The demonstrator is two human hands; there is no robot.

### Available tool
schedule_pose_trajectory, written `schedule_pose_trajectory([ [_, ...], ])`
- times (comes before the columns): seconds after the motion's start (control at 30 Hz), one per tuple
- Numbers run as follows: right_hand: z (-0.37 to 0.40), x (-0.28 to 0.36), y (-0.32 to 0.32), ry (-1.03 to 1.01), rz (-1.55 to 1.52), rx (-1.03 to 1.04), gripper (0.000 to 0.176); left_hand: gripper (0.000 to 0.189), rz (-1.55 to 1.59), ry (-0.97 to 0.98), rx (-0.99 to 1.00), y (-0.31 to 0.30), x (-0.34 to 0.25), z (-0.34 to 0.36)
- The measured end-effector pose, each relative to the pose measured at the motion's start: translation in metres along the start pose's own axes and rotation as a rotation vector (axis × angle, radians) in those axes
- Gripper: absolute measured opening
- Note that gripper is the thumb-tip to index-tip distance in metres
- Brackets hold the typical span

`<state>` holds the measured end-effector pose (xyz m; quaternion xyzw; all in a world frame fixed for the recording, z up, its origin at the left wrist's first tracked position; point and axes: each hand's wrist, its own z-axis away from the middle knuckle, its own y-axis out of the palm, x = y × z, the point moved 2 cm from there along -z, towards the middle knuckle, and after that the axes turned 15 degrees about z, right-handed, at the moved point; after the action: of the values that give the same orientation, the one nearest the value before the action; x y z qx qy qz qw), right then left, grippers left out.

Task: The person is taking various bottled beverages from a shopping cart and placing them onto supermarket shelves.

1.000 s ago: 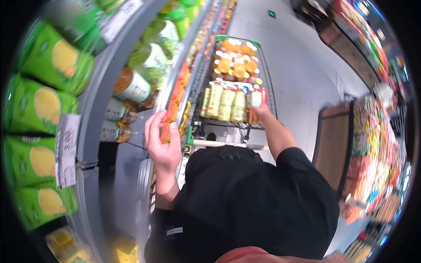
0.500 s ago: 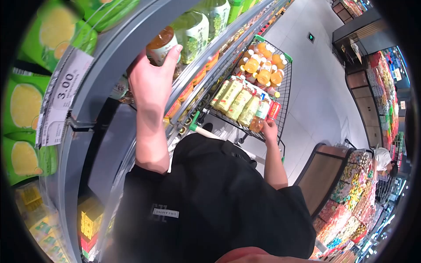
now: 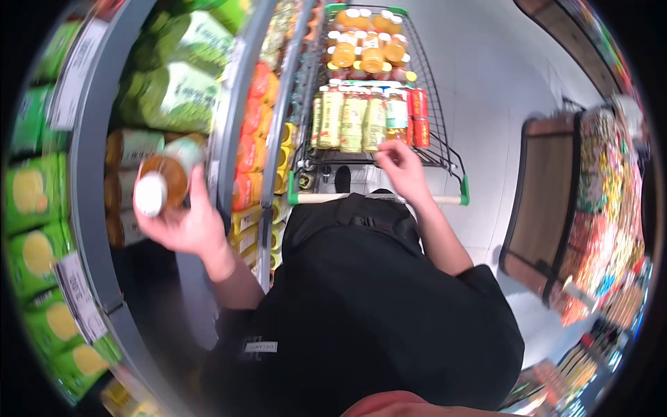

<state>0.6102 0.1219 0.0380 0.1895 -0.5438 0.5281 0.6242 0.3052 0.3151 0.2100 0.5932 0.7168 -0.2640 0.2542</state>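
Observation:
My left hand (image 3: 184, 226) is wrapped round a bottle of amber drink (image 3: 167, 182) with a white cap, held at the shelf (image 3: 97, 160) with its cap toward the camera. Similar bottles (image 3: 125, 191) lie beside it on the shelf, with large green bottles (image 3: 182, 94) beyond. My right hand (image 3: 403, 169) is at the near edge of the shopping cart (image 3: 439, 125), fingers partly curled and apart, just below an amber bottle with a pale label (image 3: 397, 115). That bottle stands in the cart beside yellow-green bottles (image 3: 353, 119) and red cans (image 3: 421, 118).
Orange drink bottles (image 3: 372, 50) fill the cart's far end. The cart handle (image 3: 319, 199) is close to my body. Green lemon packs (image 3: 33, 187) are on the far left. A brown-panelled display (image 3: 542, 191) with colourful packets (image 3: 597, 201) stands to the right.
The view has turned, so the cart now appears straight ahead. My left hand has tilted its bottle, bringing the white cap into view. My right hand has come off the amber bottle in the cart.

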Motion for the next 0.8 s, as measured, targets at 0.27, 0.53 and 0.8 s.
schedule_pose_trajectory([
  [0.27, 0.023, 0.113, 0.003, -0.527, 0.176, 0.226, 0.081, 0.092, 0.440, -0.319, 0.458, 0.044, -0.055, 0.020],
  [0.53, 0.006, 0.082, -0.007, -0.278, 0.193, 0.283, 0.068, 0.069, 0.490, -0.796, 0.725, 0.089, -0.043, 0.078],
  [0.8, -0.110, -0.059, -0.074, 0.325, 0.234, -0.056, 0.049, 0.039, 0.208, -0.760, 0.440, 0.017, -0.020, 0.060],
])
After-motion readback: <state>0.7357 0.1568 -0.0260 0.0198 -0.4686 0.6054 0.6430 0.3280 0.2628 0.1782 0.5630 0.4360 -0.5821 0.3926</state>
